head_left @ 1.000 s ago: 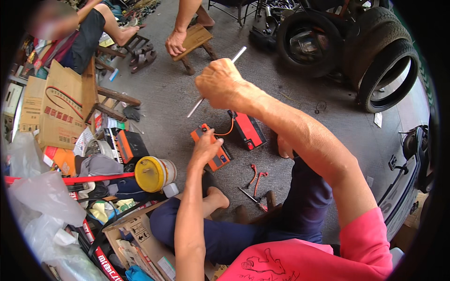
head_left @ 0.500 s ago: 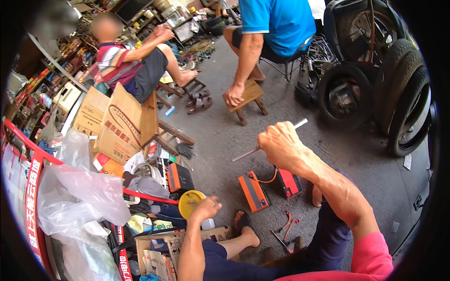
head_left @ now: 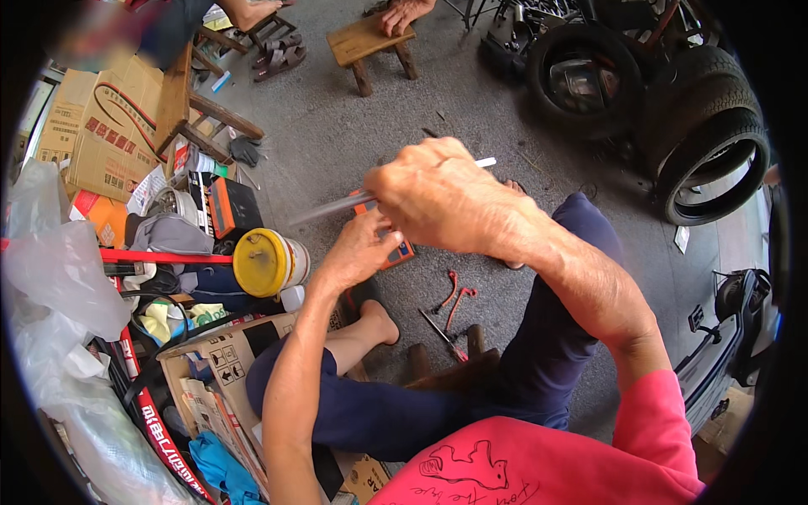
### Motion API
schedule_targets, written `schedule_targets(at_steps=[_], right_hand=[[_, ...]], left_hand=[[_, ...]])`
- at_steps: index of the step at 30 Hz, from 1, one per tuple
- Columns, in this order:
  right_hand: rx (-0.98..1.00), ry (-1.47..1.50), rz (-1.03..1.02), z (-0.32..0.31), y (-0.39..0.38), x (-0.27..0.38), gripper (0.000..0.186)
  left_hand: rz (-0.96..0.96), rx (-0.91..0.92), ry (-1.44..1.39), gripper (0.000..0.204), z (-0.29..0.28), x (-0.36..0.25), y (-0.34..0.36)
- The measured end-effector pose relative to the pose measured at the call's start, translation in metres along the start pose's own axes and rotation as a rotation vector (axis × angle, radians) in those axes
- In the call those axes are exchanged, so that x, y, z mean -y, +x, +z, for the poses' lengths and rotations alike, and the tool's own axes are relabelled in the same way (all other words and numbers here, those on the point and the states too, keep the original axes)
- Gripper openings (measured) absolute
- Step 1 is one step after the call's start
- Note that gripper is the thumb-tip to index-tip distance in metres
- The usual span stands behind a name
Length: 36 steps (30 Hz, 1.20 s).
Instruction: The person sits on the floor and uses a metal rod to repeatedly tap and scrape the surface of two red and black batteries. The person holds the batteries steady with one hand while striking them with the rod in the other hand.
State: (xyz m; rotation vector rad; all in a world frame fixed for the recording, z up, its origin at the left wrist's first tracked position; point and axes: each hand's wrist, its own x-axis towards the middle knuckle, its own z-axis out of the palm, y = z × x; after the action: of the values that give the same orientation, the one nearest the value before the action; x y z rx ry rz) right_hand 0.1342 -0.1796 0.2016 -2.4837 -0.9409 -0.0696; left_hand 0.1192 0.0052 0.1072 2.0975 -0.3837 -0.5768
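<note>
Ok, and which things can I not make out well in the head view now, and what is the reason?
All in the head view:
Rod: its left end is blurred; the right hand covers its middle.
Orange box: mostly hidden behind both hands; whether the left hand touches it, I cannot tell.
Bucket: its yellow lid hides the inside.
Co-worker's hand on the stool: arm cut off by the top edge.
</note>
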Motion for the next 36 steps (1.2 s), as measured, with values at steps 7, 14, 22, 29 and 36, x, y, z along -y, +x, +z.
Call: schedule_targets(at_steps=[7, 14, 22, 29, 36], right_hand=[[0.121, -0.070, -0.077, 0.002, 0.011, 0.015, 0.019], [0.134, -0.074, -0.071, 0.004, 0.014, 0.013, 0.018], [0.131, -0.092, -0.107, 0.007, 0.016, 0.017, 0.017], [0.119, -0.067, -0.106, 0.010, 0.017, 0.016, 0.015], [-0.074, -0.161, -0.217, 0.032, 0.014, 0.011, 0.007]], left_hand=[[-0.214, -0.079, -0.122, 0.040, 0.011, -0.017, -0.007], [-0.228, -0.064, -0.105, 0.049, 0.013, -0.023, -0.006], [-0.187, -0.060, -0.185, 0.057, 0.016, -0.003, -0.007], [-0.266, -0.066, -0.198, 0.064, 0.017, 0.000, -0.006], [-0.229, -0.063, -0.116, 0.065, 0.023, 0.019, -0.004]])
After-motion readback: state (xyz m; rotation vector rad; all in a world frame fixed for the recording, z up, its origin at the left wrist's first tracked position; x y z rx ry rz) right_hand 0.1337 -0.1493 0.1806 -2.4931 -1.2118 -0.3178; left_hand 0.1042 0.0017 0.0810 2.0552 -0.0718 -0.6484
